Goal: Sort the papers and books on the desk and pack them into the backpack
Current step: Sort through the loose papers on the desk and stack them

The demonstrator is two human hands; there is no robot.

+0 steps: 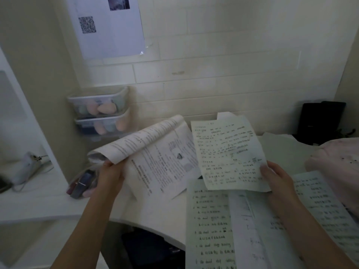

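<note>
Fingers (267,172) of the right hand (279,183) close on the lower right corner of a handwritten sheet (227,152), thumb on top of the page, holding it up and tilted above the desk (155,214). Beside it, the left hand (110,176) is closed around the bottom edge of a bundle of printed pages (155,154), whose top leaves curl over to the left in a roll above the knuckles. The inner edge of the handwritten sheet overlaps the right side of the printed bundle.

Below the right hand, more handwritten pages (209,226) lie flat on the desk, running under the forearm and out past the lower edge of view; another lined page (320,200) lies just right of the wrist. Right of that sits a pale pink, soft-looking thing (338,158), too blurred to name.

Just left of the left hand, some dark and reddish small items (81,184) lie on the desk, partly hidden. Above them, two clear plastic bins (101,113) hang stacked on the wall, with pastel egg-shaped things inside. Higher still, a printed sheet with a QR code (87,24) is stuck to the wall. Beyond the right hand, in the far corner, stands a black object (320,121). Under the desk edge, between the forearms, a dark shape (147,249) shows; whether it is the backpack cannot be told.
</note>
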